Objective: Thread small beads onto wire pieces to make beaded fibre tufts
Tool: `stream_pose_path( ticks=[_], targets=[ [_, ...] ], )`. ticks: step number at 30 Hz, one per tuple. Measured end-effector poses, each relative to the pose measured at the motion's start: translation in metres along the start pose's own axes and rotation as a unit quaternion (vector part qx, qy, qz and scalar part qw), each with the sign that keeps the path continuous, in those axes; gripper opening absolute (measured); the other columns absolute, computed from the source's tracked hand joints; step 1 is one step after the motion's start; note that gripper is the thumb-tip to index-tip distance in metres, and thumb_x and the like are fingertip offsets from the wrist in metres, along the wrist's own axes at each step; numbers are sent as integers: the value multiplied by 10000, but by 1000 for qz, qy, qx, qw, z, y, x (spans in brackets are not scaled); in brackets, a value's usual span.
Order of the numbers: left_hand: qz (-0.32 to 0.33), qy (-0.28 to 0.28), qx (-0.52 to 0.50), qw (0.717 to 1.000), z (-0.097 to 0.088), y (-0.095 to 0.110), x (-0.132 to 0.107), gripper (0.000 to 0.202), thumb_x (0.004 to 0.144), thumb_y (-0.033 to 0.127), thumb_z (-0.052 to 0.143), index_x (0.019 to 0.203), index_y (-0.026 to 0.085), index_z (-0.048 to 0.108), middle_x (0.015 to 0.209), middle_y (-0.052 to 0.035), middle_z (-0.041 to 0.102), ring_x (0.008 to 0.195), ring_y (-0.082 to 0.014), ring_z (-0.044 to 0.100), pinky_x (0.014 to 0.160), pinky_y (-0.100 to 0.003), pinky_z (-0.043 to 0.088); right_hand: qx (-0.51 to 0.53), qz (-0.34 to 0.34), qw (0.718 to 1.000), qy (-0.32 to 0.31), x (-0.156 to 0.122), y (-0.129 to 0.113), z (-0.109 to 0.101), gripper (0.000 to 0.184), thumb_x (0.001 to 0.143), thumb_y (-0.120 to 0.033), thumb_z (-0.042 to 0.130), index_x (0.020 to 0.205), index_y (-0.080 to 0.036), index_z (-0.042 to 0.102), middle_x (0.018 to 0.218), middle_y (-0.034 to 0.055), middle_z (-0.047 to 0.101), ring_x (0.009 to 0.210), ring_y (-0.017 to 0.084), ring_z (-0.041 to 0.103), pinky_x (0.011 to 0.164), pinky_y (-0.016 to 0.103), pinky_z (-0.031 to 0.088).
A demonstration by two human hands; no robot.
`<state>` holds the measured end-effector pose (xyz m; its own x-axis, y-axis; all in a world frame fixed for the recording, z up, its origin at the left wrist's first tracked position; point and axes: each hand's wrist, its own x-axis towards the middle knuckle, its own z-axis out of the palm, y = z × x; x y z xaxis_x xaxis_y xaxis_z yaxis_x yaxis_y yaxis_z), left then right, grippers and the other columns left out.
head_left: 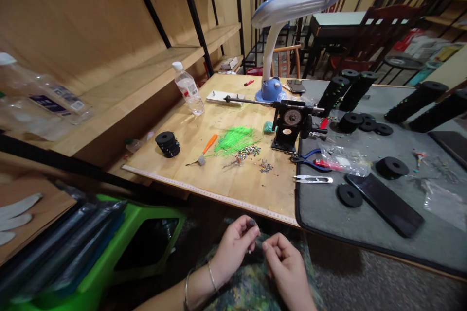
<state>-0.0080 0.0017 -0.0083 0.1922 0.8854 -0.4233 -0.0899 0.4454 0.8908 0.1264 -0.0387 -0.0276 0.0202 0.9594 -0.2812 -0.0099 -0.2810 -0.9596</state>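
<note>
Over my lap, in front of the table edge, my left hand (234,243) is closed in a pinch. A small dark thing (252,222) shows at its fingertips, too small to name. Just to the right, my right hand (285,263) has thumb and forefinger pressed together; whatever they may hold cannot be made out. The two hands are close but apart. Beyond them on the wood lie small metal pieces (266,166), a pile of multicoloured beads (249,151), bright green strands (236,140) and an orange-handled tool (210,144).
Black foam spools (167,144) stand at the left. A hand-crank winder (288,121) and a lamp (270,89) are behind. On the grey mat (328,218) lie thread snips (314,179), blue pliers (310,159), a phone (386,204) and foam rolls. A bottle (188,90) stands back left.
</note>
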Motion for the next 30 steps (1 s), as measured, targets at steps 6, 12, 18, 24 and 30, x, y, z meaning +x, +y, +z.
stream_pose_path(
  ticks=[6,12,18,24,30],
  targets=[
    [-15,-13,-17,1000,2,-1,2,394,733,518,663,757,157,507,641,39,521,456,-47,376,423,-191,230,16,-2,999,32,3,-1,-3,353,796,-499,611,664,-176,552,448,-83,388,390,76,311,385,189,229],
    [-12,-19,-15,1000,5,-1,0,390,732,510,668,749,157,505,636,39,519,464,-48,388,428,-191,238,-8,-37,997,69,11,2,-4,324,811,-477,601,759,-159,629,478,-50,476,410,103,411,408,200,304],
    [-17,-24,-10,1000,7,1,-2,415,717,541,670,731,185,456,504,93,437,425,-49,337,415,-187,237,-20,-43,997,54,13,2,0,315,803,-460,605,733,-154,637,443,-55,459,388,97,391,396,200,289],
    [-34,-32,-32,998,11,3,-3,432,696,548,684,756,183,461,502,89,462,418,-44,345,403,-179,217,3,-26,997,66,15,0,2,330,777,-482,623,700,-161,609,417,-60,457,366,90,379,379,193,281],
    [-30,-30,-33,999,10,1,-1,436,694,553,685,750,188,453,486,88,476,394,-38,332,391,-176,211,23,-16,997,68,15,1,2,373,771,-522,629,719,-153,619,429,-51,479,365,90,376,371,196,281]
  ],
)
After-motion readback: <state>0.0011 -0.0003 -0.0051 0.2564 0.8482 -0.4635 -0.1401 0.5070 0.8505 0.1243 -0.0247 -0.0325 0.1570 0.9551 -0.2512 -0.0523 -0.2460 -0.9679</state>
